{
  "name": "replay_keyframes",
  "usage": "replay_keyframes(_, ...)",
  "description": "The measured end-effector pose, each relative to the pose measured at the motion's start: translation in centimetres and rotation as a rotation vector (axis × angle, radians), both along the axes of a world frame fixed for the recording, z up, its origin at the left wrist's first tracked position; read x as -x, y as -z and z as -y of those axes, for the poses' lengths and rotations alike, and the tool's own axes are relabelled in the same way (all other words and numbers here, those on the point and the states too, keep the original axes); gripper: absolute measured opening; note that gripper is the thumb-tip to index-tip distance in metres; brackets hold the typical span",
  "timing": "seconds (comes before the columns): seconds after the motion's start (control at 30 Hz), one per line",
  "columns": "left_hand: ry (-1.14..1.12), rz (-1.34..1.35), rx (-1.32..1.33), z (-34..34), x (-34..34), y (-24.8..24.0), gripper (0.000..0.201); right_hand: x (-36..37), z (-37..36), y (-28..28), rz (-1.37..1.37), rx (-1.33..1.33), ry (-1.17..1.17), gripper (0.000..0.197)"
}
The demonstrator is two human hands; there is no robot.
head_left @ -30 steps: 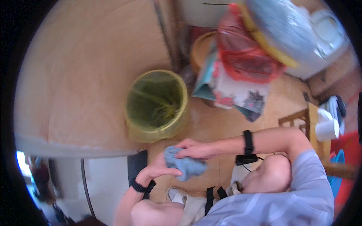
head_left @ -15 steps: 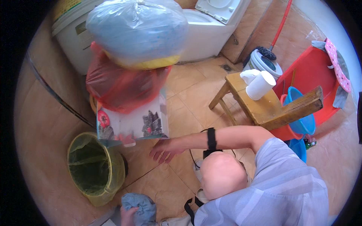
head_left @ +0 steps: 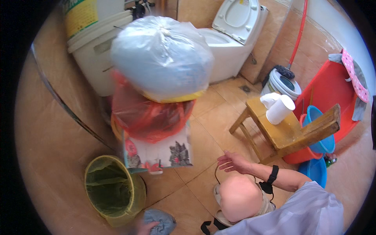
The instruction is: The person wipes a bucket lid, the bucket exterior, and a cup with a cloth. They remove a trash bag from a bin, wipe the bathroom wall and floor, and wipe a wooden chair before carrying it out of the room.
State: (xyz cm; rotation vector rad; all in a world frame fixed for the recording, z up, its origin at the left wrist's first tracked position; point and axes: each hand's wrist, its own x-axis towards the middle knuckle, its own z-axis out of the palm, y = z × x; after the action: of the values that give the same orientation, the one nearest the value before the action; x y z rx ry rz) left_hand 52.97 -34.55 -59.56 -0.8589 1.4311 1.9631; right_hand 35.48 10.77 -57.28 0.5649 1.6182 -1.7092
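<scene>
Left hand (head_left: pixel 147 227) grips a bunched grey-blue cloth (head_left: pixel 163 221) near a yellow-lined bin (head_left: pixel 138 191), right hand (head_left: pixel 235 163) spreads its fingers near a wooden chair (head_left: pixel 282 135), white cylinder (head_left: pixel 280 109) stands on the seat, clear bag (head_left: pixel 164 58) sits above a red bag (head_left: pixel 152 121), white toilet (head_left: pixel 225 58) behind.

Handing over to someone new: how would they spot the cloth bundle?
Find the round yellow bin at the picture's lower left. To its right, at the bottom edge, the left hand grips the cloth bundle. Unlike the bin, it is soft, crumpled and blue-grey.
</scene>
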Motion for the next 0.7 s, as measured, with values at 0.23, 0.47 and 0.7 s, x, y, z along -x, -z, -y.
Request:
replay_keyframes(0.23,-0.04,-0.073,-0.096,0.0,-4.0,0.6,0.03,6.3,4.0,-8.1,-0.334,0.076,0.066,0.056)
replay_keyframes(0.47,-0.049,-0.101,0.003,-1.2,-1.8,0.0,0.038,3.8,6.1,-4.9,-0.137,0.069,-0.519,0.06)
replay_keyframes(0.7,0.09,-0.104,-0.132,-4.4,1.6,-4.6,0.046,1.8,9.4,-1.4,-0.017,0.266,-1.203,0.094)
